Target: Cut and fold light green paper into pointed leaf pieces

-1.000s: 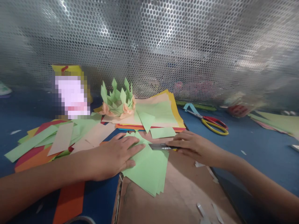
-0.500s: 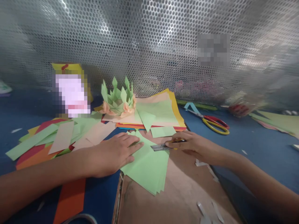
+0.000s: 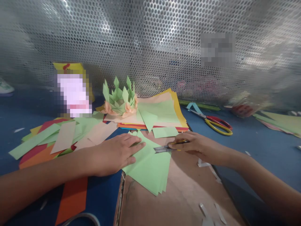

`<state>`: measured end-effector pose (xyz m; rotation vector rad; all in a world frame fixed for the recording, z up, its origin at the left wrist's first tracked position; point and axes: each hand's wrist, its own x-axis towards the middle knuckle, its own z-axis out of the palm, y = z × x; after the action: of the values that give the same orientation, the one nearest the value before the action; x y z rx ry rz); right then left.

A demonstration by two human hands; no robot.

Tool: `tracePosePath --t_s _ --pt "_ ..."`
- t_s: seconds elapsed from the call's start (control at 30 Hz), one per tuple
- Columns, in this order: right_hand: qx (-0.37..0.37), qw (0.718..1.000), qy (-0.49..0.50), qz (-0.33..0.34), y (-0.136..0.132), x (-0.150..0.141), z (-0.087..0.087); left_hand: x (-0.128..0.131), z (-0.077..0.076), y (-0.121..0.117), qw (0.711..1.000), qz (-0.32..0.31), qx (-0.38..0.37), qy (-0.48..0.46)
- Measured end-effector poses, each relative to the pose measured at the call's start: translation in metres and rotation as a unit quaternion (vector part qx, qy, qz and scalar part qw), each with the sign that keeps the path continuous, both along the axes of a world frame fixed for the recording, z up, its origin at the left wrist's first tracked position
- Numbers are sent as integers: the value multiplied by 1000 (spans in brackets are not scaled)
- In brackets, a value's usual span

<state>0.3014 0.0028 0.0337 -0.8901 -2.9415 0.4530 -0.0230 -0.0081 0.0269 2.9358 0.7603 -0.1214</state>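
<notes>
My left hand (image 3: 119, 152) lies flat, fingers stretched out, pressing on a fanned stack of light green paper (image 3: 150, 172). The stack rests on a brown board (image 3: 183, 194). From the right, my right hand (image 3: 190, 144) grips a utility knife (image 3: 162, 149), its blade out and pointing left over the stack's upper right edge. Whether the blade touches the paper I cannot tell. Just behind the knife is a small green paper rectangle (image 3: 165, 132), and a green folded triangle (image 3: 148, 119) lies beyond it.
A green and peach folded paper crown (image 3: 119, 100) sits beside piled coloured sheets (image 3: 162, 110). Scissors (image 3: 211, 122) with red and yellow handles lie at the right. Paper strips (image 3: 63, 138) heap at the left. White scraps (image 3: 204, 212) dot the board. A perforated metal wall (image 3: 141, 47) stands behind.
The whole view has shifted very slightly. Both hands, the knife and the green stack keep nearly the same places relative to one another.
</notes>
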Motion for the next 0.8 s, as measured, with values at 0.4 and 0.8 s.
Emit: tracePosePath --t_s 0.4,0.8 --pt "-2 999 26 -36 -5 -7 -6 0 0 -1 999 29 -34 0" --pt "-21 999 8 -31 -3 -11 -5 0 0 -1 999 33 -24 30"
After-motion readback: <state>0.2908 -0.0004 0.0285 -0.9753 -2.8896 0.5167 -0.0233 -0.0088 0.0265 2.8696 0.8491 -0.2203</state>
